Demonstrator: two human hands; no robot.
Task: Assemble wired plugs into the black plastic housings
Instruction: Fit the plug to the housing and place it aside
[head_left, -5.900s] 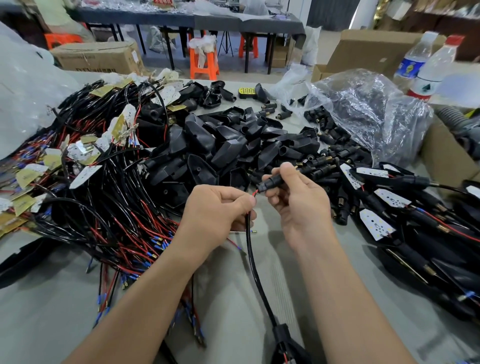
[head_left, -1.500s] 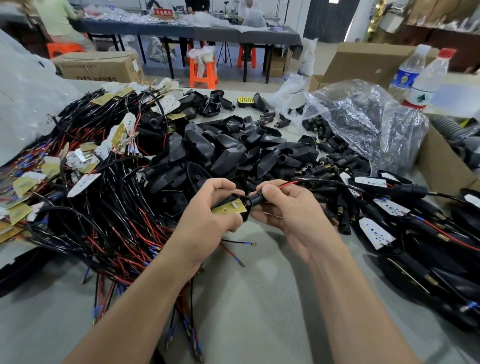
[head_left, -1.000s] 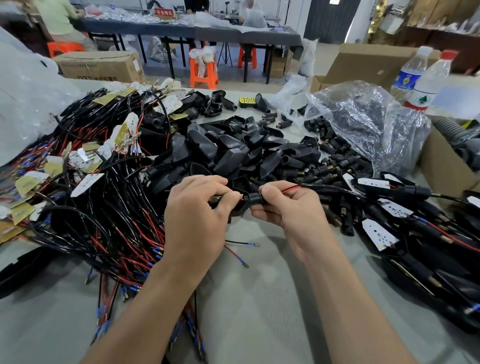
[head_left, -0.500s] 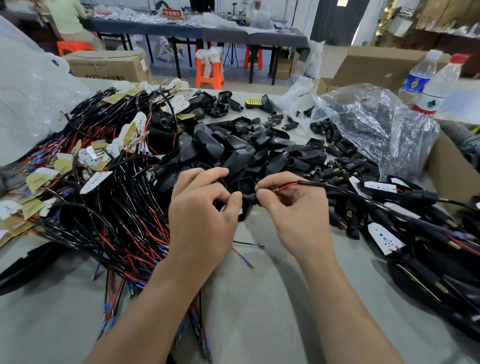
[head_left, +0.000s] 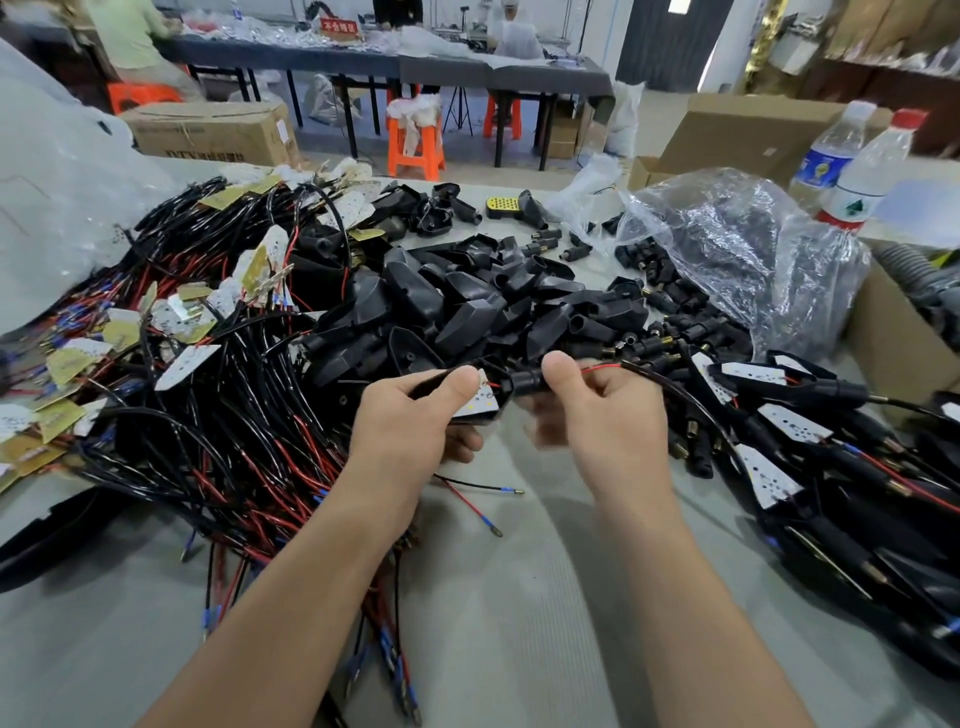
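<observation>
Head view: one unit is seen mid-assembly over the middle of the grey table (head_left: 519, 597). A black housing (head_left: 501, 370), with a white LED board (head_left: 480, 404) showing in its open side, is gripped by the left hand (head_left: 410, 421), whose fingers are curled under it while the thumb is pressed on top. The black plug (head_left: 524, 383) at the housing's neck is pinched by the thumb and fingers of the right hand (head_left: 608, 415), and a red wire (head_left: 602, 368) is led from it to the right. The lower fingers of that hand are blurred, so it cannot be told whether the plug is fully seated; the step is judged to be nearly closed.

A heap of finished units (head_left: 810, 431), boards bedded in housings with cables attached, is laid at the right. Much more is left. A large tangle of wired boards (head_left: 208, 395) is spread at the left, a pile of empty housings (head_left: 467, 306) is heaped at the far middle, and loose plugs (head_left: 670, 322) are scattered beside a clear plastic bag (head_left: 737, 249). The smaller share of the work is judged done.
</observation>
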